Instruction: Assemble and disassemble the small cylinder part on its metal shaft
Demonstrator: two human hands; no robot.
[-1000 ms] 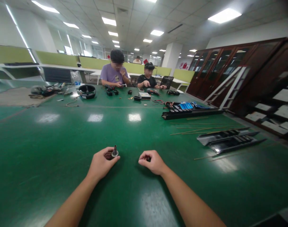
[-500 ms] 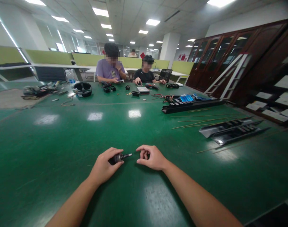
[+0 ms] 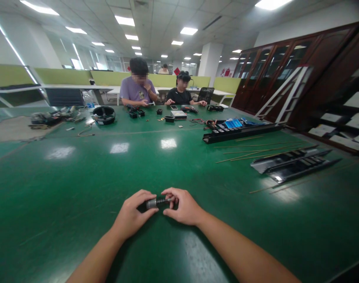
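The left hand [image 3: 130, 214] grips a small cylindrical part [image 3: 152, 203], grey and dark, between its thumb and its fingers. This part is over the green table [image 3: 67, 192], between the two hands, nearly horizontal, with its thinner end toward the right hand [image 3: 186, 206]. The right hand has its fingers curled around this end, but I cannot tell whether they close firmly on it. On the far side, a purple shirt [image 3: 129, 89] carries a small print on the chest, and a round black object [image 3: 104, 116] bears a little white patch; both are too small for reading. Behind them is a red diamond-shaped sign [image 3: 177, 71].
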